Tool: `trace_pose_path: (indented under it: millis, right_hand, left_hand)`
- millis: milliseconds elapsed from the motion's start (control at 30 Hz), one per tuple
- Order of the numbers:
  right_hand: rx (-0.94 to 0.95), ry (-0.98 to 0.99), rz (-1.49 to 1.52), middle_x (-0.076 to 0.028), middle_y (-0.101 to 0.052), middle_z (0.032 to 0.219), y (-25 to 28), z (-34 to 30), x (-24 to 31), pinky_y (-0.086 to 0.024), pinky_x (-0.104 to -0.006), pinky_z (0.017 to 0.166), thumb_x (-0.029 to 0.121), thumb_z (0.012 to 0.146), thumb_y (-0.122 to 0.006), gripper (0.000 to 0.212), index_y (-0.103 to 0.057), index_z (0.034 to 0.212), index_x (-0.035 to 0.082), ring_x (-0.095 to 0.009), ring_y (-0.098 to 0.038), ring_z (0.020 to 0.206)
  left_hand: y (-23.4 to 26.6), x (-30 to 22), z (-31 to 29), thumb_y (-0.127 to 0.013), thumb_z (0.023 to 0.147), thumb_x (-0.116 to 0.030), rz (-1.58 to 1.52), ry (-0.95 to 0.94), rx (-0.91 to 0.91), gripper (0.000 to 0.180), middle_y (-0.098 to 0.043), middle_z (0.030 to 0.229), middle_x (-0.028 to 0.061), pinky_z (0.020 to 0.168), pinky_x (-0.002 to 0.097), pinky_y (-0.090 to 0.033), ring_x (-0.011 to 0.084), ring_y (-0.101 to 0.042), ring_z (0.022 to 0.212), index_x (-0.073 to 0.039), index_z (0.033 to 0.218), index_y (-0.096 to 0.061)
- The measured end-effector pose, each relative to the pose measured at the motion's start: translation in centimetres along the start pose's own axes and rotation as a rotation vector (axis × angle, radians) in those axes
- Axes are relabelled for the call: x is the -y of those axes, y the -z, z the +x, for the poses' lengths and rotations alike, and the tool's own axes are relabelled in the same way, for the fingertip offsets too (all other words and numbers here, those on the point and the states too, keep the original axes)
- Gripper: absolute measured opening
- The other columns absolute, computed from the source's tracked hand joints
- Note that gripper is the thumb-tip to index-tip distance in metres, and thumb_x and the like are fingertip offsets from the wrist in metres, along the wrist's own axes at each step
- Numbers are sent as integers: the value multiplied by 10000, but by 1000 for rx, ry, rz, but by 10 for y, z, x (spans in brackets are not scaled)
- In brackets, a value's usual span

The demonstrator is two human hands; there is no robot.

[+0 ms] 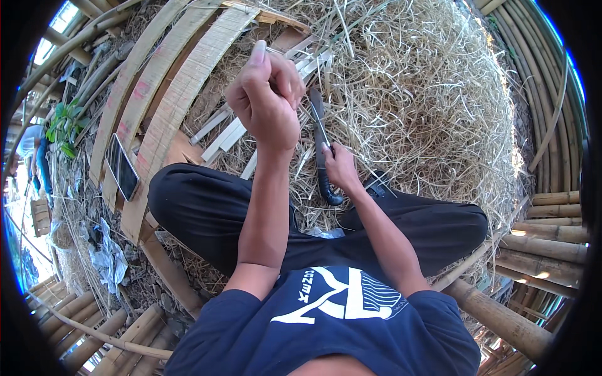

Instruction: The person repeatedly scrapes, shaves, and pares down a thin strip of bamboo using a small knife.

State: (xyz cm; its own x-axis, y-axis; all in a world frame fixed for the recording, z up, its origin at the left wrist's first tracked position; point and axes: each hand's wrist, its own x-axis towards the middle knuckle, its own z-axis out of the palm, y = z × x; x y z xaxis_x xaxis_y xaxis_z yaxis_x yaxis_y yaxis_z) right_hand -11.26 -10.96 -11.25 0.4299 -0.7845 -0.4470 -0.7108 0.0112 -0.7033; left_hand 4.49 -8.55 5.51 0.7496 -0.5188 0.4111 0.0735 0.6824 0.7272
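Note:
My left hand [266,97] is raised in front of me, fingers curled in and thumb pointing up. Whatever may be pinched in it is too small to make out. Lower and to the right, my right hand [342,165] is closed, thumb and forefinger together around the near end of a thin dark strip [320,125]. That strip slants up and away, and I cannot tell whether it is a slim blade. Just beside and partly under it, a large knife [323,178] with a black curved handle lies on the straw, its broad blade pointing away from me.
Pale split strips [229,135] lie beyond my left knee. Curved wooden slats [175,103] stand at the left, with a phone [123,168] resting on them. Heaped fibre shavings [414,94] spread across the right. Bamboo poles [545,244] border the right side. A person [39,156] is at the far left.

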Motion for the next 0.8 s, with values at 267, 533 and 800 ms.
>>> trace_pose_path:
  millis: [267, 533, 800]
  right_hand:
    - [-112, 154, -138, -336, -593, 748, -3, 6, -25, -455, -557, 657, 278, 973, -451, 338, -532, 916, -45, -510, -582, 728]
    - [-185, 194, -20, -235, -557, 681, -5, 8, -14, -405, -501, 551, 246, 994, -431, 257, -480, 939, -1, -445, -546, 593]
    - [-209, 228, -309, -276, -613, 796, -22, 25, -48, -444, -545, 642, 226, 983, -435, 228, -498, 977, 7, -488, -584, 729]
  left_hand:
    - [-1, 4, 0, -334, 986, -254, 31, 41, -27, 448, -311, 479, 10, 365, 236, -229, 84, -227, 383, -93, 568, -318]
    - [-8, 5, -2, -333, 1005, -222, 0, 47, -16, 518, -367, 449, 13, 366, 220, -274, 70, -320, 354, -63, 512, -351]
    - [-7, 6, -6, -323, 987, -225, 24, 33, 27, 479, -348, 453, 18, 355, 238, -279, 90, -294, 357, -75, 533, -344]
